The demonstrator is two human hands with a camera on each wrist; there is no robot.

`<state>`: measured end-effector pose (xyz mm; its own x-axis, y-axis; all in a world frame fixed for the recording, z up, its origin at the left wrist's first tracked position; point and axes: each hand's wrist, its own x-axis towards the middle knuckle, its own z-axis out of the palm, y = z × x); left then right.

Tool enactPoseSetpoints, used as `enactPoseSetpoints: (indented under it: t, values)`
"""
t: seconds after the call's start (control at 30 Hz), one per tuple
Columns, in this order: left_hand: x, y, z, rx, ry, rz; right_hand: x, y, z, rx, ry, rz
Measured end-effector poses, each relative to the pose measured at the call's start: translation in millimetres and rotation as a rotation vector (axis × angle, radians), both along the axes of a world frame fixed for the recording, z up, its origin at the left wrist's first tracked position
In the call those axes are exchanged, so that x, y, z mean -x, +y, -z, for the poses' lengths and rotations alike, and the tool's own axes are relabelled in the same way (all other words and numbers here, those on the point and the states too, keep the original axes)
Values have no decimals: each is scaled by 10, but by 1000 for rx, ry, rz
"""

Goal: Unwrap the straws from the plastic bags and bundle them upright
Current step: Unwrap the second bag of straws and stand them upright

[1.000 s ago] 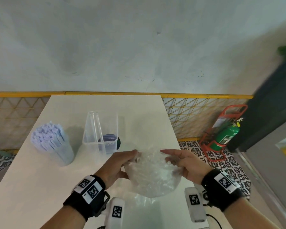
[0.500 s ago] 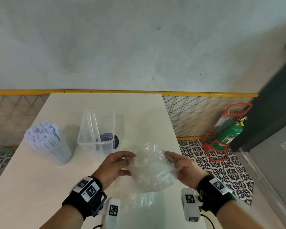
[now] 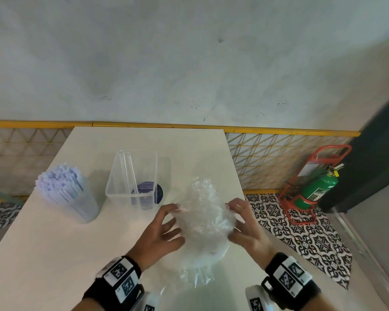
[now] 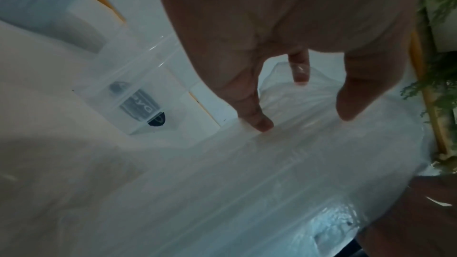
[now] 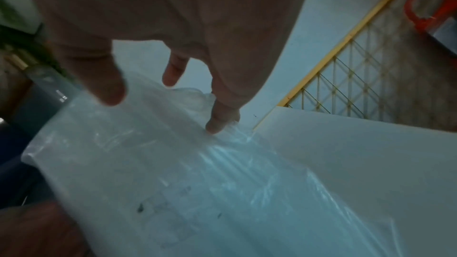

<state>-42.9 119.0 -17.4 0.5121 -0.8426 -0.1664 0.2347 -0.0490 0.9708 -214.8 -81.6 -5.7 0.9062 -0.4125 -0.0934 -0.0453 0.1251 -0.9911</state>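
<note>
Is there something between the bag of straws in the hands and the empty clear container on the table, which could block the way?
Nothing visible blocks it. The bag of straws is held between the left hand and right hand; the table between it and the clear container is bare.

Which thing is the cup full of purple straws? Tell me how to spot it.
Start at the white table and look to its left edge. The cup of straws stands there, left of the clear box. Only it is packed with pale purple straws standing upright.
</note>
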Motion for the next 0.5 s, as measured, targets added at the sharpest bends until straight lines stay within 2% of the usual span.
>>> enactPoseSetpoints:
  t: [0.07,0.13,0.3,0.5]
  values:
    - [-10,-33,4,-26,-22,-1,-17,10,-8,46,77,-46]
    - [-25,-63,-15,-9,-77,-45,-44,6,-46,45,134,-6]
    - [-58,-104,-55,-37,-359,-127,-152,27,-154,1,89,86]
    - [77,-123,-148,-58,-506,-147,-239,106,-93,376,91,236]
